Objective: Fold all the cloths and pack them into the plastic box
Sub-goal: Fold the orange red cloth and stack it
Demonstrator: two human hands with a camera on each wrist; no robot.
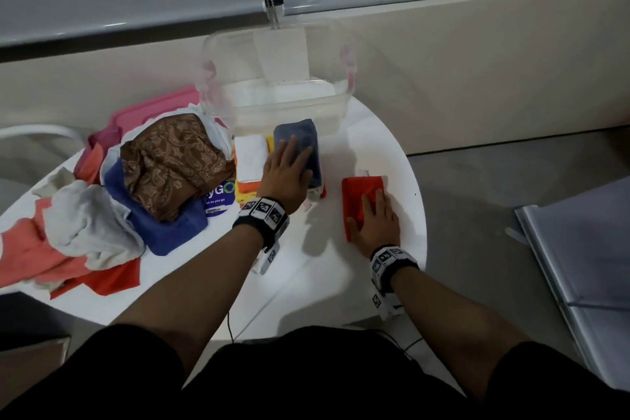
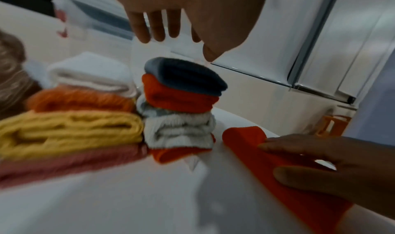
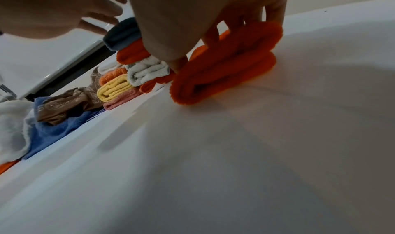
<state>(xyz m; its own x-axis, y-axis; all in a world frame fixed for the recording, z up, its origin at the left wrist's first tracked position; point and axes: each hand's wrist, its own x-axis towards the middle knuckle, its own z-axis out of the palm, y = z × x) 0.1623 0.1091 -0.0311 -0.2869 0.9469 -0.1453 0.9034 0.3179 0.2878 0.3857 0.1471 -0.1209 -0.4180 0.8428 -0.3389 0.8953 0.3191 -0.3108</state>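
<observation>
Left hand: our left hand (image 1: pixel 289 171) hovers flat over the grey-blue cloth (image 1: pixel 301 138) that tops the right-hand stack; the left wrist view shows the fingers (image 2: pixel 157 27) straight and slightly spread, a gap below them, holding nothing. We judge it is there to steady or receive the stack.
Right hand: our right hand (image 1: pixel 374 222) lies on the folded orange cloth (image 1: pixel 363 189), fingers (image 3: pixel 275 12) bent down onto its top and thumb at its near edge, so we pinch the folds shut to stop them springing open.
Orange cloth: on the white round table (image 1: pixel 341 283), just right of the stacks and apart from them; folded into several thick layers.
Folded stacks: two piles side by side in front of the box. Right pile (image 2: pixel 181 105): grey-blue, orange, white, orange. Left pile (image 2: pixel 81 115): white, orange, yellow, pink.
Plastic box: the clear plastic box (image 1: pixel 283 102) stands at the far edge of the table, just behind the stacks; no coloured cloth shows in it.
Unfolded heap: a brown paisley cloth (image 1: pixel 174 160), a blue cloth (image 1: pixel 170 225), white and salmon cloths lie bunched at the left.
Progress: we judge folding is partly done and packing not begun.
Next move: likely to lift the orange cloth onto the right pile while keeping its layers pressed.
</observation>
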